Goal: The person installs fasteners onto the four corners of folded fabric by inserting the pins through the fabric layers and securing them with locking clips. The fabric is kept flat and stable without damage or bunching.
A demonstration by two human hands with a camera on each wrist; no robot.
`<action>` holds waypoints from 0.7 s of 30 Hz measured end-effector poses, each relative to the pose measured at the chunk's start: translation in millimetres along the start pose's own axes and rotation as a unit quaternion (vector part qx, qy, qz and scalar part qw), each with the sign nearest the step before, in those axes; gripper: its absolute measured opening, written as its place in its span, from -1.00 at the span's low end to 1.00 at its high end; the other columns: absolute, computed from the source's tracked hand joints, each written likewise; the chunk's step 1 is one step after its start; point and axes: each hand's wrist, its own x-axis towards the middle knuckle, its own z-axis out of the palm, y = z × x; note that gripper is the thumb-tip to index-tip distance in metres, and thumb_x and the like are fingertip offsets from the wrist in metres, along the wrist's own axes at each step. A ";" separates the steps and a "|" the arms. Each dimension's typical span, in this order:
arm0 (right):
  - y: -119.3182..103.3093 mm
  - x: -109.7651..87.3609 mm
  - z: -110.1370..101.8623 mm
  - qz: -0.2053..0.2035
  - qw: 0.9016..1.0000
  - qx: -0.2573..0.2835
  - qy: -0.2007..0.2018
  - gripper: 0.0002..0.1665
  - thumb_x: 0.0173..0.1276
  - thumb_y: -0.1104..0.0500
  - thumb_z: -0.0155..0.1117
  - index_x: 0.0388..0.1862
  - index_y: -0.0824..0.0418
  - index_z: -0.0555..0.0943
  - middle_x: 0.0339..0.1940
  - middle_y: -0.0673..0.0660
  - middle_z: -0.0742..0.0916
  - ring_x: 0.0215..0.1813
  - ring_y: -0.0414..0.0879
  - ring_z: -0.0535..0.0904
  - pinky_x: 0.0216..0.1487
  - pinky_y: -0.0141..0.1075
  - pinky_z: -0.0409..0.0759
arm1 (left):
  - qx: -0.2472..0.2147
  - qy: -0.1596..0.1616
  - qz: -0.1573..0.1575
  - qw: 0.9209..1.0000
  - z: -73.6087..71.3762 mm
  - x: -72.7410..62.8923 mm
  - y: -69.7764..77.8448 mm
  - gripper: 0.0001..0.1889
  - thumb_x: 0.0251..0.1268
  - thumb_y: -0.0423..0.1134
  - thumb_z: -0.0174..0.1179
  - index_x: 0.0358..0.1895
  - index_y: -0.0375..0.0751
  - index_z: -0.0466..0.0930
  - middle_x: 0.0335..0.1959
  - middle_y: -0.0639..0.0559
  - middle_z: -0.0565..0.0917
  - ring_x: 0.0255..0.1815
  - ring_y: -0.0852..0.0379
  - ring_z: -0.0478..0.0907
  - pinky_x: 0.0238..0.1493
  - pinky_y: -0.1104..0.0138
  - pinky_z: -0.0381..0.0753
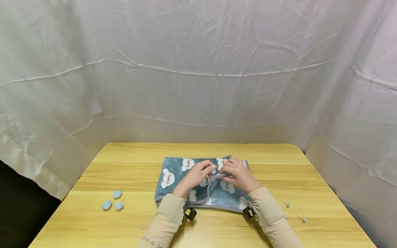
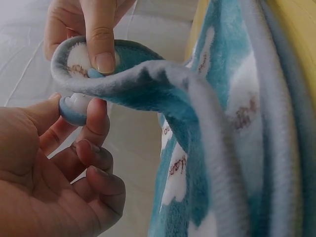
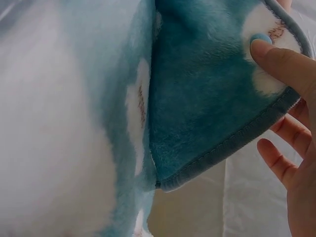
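Observation:
A folded teal plush blanket (image 1: 176, 175) with white bear-head prints and grey edging lies on the table. Its corner (image 3: 212, 98) is lifted between both hands. The left hand (image 1: 196, 174) pinches a blue round cap with a white centre (image 2: 74, 112) between thumb and fingers, just below the grey edge in the left wrist view. From the other side, the right hand (image 1: 238, 174) grips the corner, thumb on a small blue pin head (image 3: 260, 37) against the plush; its fingers are behind the cloth. The pin's shaft is hidden.
Three blue round caps (image 1: 107, 205) sit on the wooden table (image 1: 80, 220) at the left. On the right lie pins with pale blue heads (image 1: 304, 219), one partly behind the right sleeve. Pale cloth curtains (image 1: 198, 96) surround the table's back and sides.

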 end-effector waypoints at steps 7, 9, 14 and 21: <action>-0.1 -0.2 0.5 -0.004 1.000 -0.002 -0.006 -0.73 -0.06 0.12 0.59 -0.42 0.00 0.63 -0.42 -0.12 0.68 -0.22 -0.16 0.49 -0.23 -0.27 0.38 | 0.008 -0.002 0.001 1.000 -0.2 -1.0 -0.8 -0.75 0.51 -0.04 0.00 -0.18 -0.08 0.60 -0.45 -0.08 0.63 -0.36 -0.39 0.51 -0.57 0.39 0.31; -0.2 -0.1 0.6 -0.007 1.000 0.002 -0.007 -0.74 -0.07 0.12 0.59 -0.43 0.00 0.64 -0.42 -0.11 0.68 -0.22 -0.16 0.50 -0.21 -0.26 0.40 | 0.008 -0.004 0.002 1.000 -0.4 -1.1 -0.9 -0.75 0.50 -0.04 0.01 -0.17 -0.08 0.60 -0.44 -0.11 0.63 -0.41 -0.34 0.49 -0.57 0.40 0.31; -0.3 -0.1 0.4 -0.014 1.000 0.008 -0.009 -0.76 -0.07 0.12 0.57 -0.43 0.01 0.65 -0.42 -0.10 0.69 -0.21 -0.15 0.51 -0.17 -0.23 0.45 | 0.016 -0.004 0.004 1.000 0.3 -1.3 -1.6 -0.75 0.50 -0.03 0.02 -0.16 -0.07 0.61 -0.43 -0.14 0.65 -0.53 -0.17 0.44 -0.57 0.38 0.30; 0.6 -1.9 0.3 -0.013 1.000 0.002 -0.019 -0.75 -0.04 0.13 0.57 -0.41 -0.01 0.64 -0.41 -0.12 0.69 -0.19 -0.15 0.52 -0.17 -0.22 0.43 | 0.013 0.000 -0.001 1.000 2.7 -1.8 -3.6 -0.77 0.49 -0.01 0.02 -0.19 -0.02 0.60 -0.46 0.01 0.62 -0.41 -0.33 0.49 -0.54 0.39 0.32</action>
